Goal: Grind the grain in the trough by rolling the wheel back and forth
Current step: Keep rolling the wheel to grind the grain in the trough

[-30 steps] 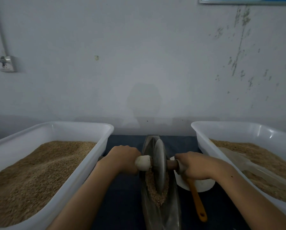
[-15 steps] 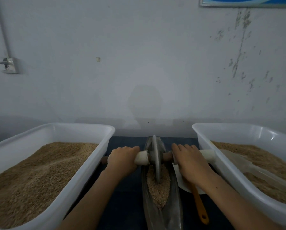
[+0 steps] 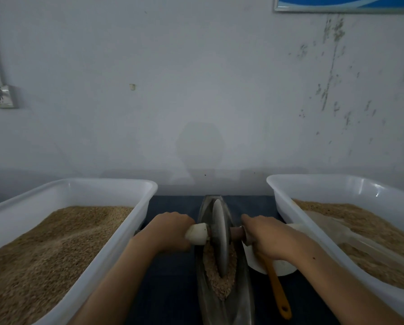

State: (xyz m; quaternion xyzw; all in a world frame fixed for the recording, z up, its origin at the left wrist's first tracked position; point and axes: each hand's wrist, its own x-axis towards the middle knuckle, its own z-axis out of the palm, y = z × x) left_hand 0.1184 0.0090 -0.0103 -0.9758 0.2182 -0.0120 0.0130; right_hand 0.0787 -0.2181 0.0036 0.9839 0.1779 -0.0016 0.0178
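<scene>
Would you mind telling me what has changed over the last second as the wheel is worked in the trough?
The wheel rolled away along the trough, then part of the way back towards the person. The right hand flattened over its handle at the far point, and its fingers have curled round it again. The left hand kept its grip. Both tubs and the orange-handled tool stayed put.

No legible text, seemingly
</scene>
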